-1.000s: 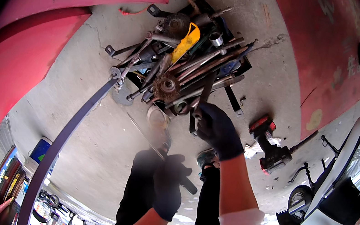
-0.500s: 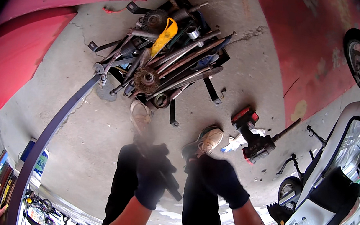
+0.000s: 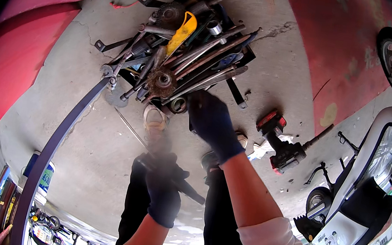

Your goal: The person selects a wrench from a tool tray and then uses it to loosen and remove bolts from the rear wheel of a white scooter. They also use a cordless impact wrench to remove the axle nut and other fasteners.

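My left hand (image 3: 163,180), in a dark glove, is closed around a long screwdriver (image 3: 131,127). Its thin shaft points up and left, while the dark handle sticks out to the right of the hand; the area is hazy. My right hand (image 3: 211,124), gloved in dark blue, reaches to the near edge of a heaped tool tray (image 3: 249,56). Its fingertips are hidden against the dark tools, so its grip does not show. Nearby in the heap are a wire wheel brush (image 3: 161,81), a metal ring (image 3: 177,105) and several long bars (image 3: 213,57).
A yellow-handled tool (image 3: 182,33) lies atop the heap. On the floor to the right rests a red-and-black cordless power tool (image 3: 280,143). Red panels (image 3: 24,63) stand at left; a white scooter (image 3: 366,196) is at right. A purple-grey bar (image 3: 55,145) curves along the left.
My right hand has moved from beside my right knee up to the tool tray's near edge. The left hand stays low with the screwdriver, whose shaft now shows more clearly.
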`<action>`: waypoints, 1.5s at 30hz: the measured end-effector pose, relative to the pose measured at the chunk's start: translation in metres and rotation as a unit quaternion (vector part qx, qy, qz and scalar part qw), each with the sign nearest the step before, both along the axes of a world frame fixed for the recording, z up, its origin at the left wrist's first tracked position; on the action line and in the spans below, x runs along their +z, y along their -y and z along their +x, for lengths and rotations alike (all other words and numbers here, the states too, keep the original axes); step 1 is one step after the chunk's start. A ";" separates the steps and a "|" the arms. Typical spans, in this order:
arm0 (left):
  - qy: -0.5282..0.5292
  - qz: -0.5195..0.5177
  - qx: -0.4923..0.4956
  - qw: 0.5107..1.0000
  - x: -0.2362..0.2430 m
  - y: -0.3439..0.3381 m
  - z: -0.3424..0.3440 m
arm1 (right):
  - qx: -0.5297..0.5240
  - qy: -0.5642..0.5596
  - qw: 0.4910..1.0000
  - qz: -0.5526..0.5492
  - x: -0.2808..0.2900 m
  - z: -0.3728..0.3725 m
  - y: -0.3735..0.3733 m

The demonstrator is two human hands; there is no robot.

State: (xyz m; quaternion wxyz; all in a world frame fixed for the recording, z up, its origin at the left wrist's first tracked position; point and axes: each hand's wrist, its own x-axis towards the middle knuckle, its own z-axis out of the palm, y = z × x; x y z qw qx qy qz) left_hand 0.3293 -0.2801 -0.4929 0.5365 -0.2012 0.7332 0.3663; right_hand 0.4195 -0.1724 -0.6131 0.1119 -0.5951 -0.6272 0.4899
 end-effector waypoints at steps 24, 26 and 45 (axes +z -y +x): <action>0.062 0.005 0.078 0.995 -0.002 -0.003 0.003 | 0.125 0.282 0.915 0.260 -0.050 0.023 -0.125; 0.067 0.000 0.081 0.995 -0.003 -0.001 0.004 | 0.153 0.328 0.912 0.191 -0.055 0.038 -0.110; 0.066 0.009 0.019 0.998 0.003 -0.003 0.003 | 0.131 0.156 0.941 0.270 -0.032 -0.076 -0.181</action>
